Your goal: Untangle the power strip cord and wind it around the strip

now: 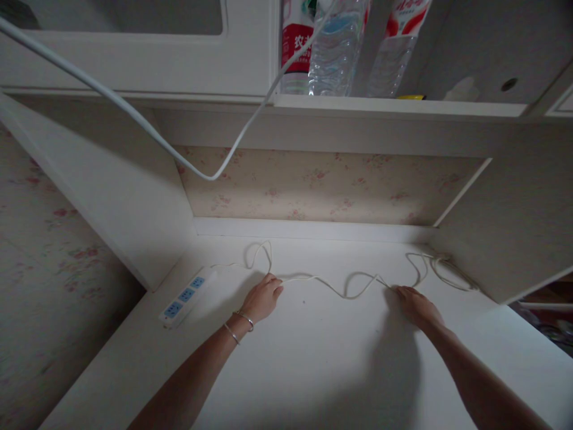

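A thin white cord (319, 279) runs in loose curves across the white desk top from a power strip (185, 296) at the left to a loose coil at the right back corner. My left hand (263, 298), with two bracelets on the wrist, is closed on the cord a little right of the strip. Farther right, my right hand (417, 306) pinches the same cord near the coil. Between the hands the cord lies slack in a wavy line. The strip rests slanted, its blue sockets facing up.
A thicker white cable (147, 126) hangs across the upper view in front of the cabinet. Plastic bottles (333, 54) stand on the shelf (394, 106) above. White side panels (111, 179) bound the desk (308, 358), with flowered wallpaper (286, 185) behind it.
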